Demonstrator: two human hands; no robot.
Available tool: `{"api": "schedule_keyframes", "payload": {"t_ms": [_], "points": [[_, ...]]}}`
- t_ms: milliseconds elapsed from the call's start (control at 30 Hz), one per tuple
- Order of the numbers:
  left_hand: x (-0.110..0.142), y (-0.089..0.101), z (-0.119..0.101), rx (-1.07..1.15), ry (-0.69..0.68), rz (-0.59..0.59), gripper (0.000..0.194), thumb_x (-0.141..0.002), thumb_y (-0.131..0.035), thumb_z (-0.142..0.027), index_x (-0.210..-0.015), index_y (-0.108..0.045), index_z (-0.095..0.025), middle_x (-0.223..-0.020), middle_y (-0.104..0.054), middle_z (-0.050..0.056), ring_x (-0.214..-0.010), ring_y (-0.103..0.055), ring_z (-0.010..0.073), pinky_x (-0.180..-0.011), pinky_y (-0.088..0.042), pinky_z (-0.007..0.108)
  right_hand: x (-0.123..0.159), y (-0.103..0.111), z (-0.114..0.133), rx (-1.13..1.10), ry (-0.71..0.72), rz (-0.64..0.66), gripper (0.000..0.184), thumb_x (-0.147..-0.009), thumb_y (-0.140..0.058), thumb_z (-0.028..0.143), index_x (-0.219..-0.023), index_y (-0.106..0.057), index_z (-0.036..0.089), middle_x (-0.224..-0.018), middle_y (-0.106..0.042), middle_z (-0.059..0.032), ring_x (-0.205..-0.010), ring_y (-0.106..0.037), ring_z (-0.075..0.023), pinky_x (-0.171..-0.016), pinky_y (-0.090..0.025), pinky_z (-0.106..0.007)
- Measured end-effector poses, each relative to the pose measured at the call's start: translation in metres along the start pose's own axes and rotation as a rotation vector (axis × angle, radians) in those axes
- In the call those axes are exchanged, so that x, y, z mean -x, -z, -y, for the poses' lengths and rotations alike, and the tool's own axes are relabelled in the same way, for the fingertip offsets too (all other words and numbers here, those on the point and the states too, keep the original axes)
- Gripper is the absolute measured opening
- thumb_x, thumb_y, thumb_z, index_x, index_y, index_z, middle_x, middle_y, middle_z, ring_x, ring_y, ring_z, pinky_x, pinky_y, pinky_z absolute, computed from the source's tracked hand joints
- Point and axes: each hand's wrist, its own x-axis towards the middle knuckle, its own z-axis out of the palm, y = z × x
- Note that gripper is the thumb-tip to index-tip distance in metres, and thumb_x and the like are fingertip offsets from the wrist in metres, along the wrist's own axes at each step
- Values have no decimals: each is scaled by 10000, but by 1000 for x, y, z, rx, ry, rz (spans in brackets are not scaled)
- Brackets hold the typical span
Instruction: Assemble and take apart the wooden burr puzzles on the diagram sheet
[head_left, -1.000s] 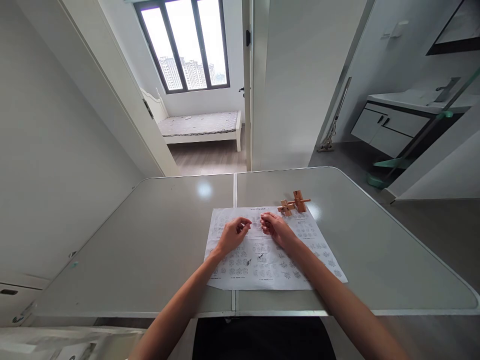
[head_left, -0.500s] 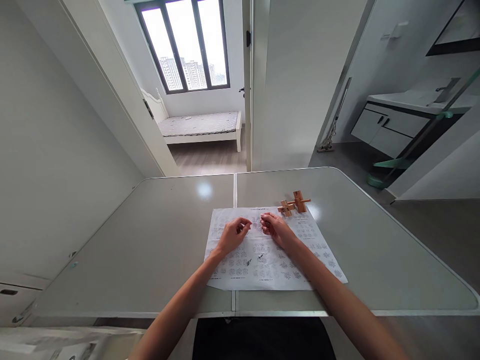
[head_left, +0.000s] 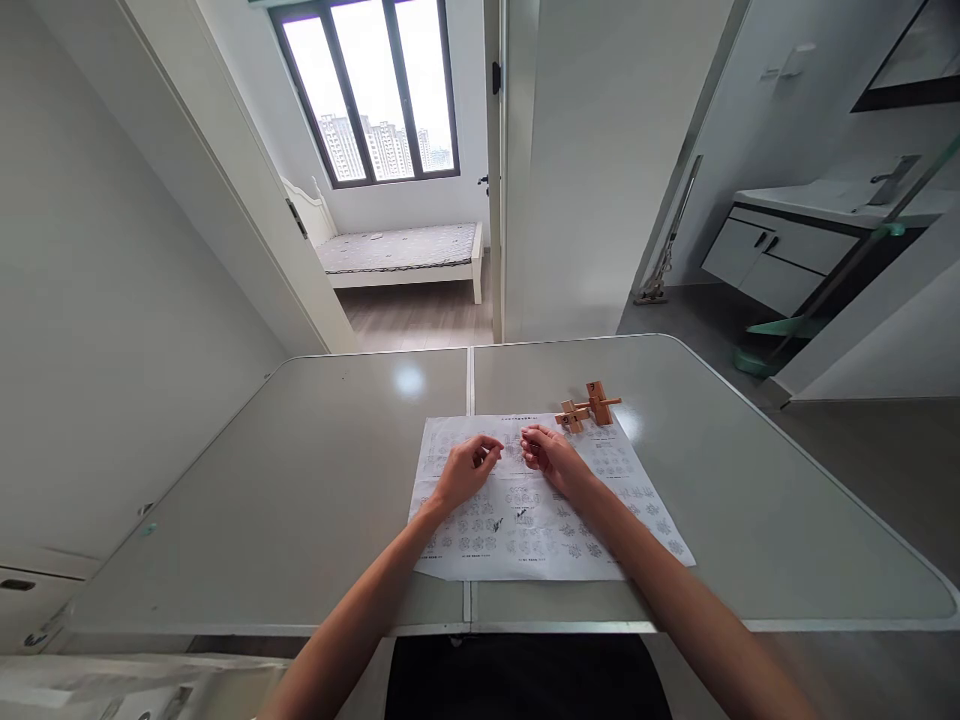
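My left hand (head_left: 469,468) rests on a printed paper sheet (head_left: 480,508), its fingers loosely bent and a small gap beside the thumb. Across a narrow gap, my right hand (head_left: 553,455) lies on the same sheet with its fingers half curled. I see nothing held in either hand. Beyond the right hand, at the sheet's far right edge, stand wooden puzzle pieces fitted together into crosses: a smaller cross (head_left: 572,417) and a larger one (head_left: 598,403), each with dark marks. Rows of small line drawings and a few handwritten ticks cover the paper.
The sheet lies over the metal seam of a grey-green table (head_left: 300,480) with rounded far corners. Behind it are a doorway, a bed (head_left: 409,248) and a window (head_left: 367,90). At the right are a washbasin cabinet (head_left: 780,250) and a mop (head_left: 664,255).
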Motion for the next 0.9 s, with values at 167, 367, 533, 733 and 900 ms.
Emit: {"api": "schedule_keyframes", "payload": {"t_ms": [167, 367, 533, 733, 900], "points": [[0, 0, 2, 6, -8, 2, 254, -968, -562, -380, -1014, -726, -192, -861, -764, 39, -640, -606, 121, -611, -469, 240, 0, 1, 0, 3, -1, 7, 404, -684, -903, 449, -811, -611, 201, -714, -571, 35, -565, -473, -92, -512, -373, -246], [0, 0, 0, 10, 0, 5, 255, -965, -561, -384, -1008, -728, -196, -861, -761, 37, -639, -603, 121, -611, -463, 239, 5, -2, 5, 0, 69, -2, 399, -717, -880, 486, -826, -613, 210, -712, -555, 33, -559, -466, -92, -475, -350, -234], [0, -1, -1, 18, 18, 2, 251, -956, -564, -382, -998, -729, -197, -840, -756, 29, -628, -590, 116, -614, -461, 236, 6, 2, 17, -13, 248, -107, 404, -764, -835, 518, -787, -567, 218, -670, -510, 45, -517, -423, -78, -430, -294, -217], [0, -1, 1, 24, 15, 10, 271, -955, -558, -393, -998, -732, -190, -846, -757, 41, -631, -585, 119, -606, -465, 238, -5, 28, 28, -16, 525, -527, 380, -792, -751, 535, -830, -500, 252, -597, -432, 88, -457, -332, -77, -409, -269, -230], [0, -2, 3, 27, 16, 14, 267, -962, -555, -392, -1001, -726, -191, -867, -760, 44, -649, -603, 122, -623, -475, 241, -11, 51, 31, 115, 569, -726, 388, -827, -663, 570, -1033, -508, 280, -668, -496, 70, -488, -397, -102, -447, -329, -245]]}}
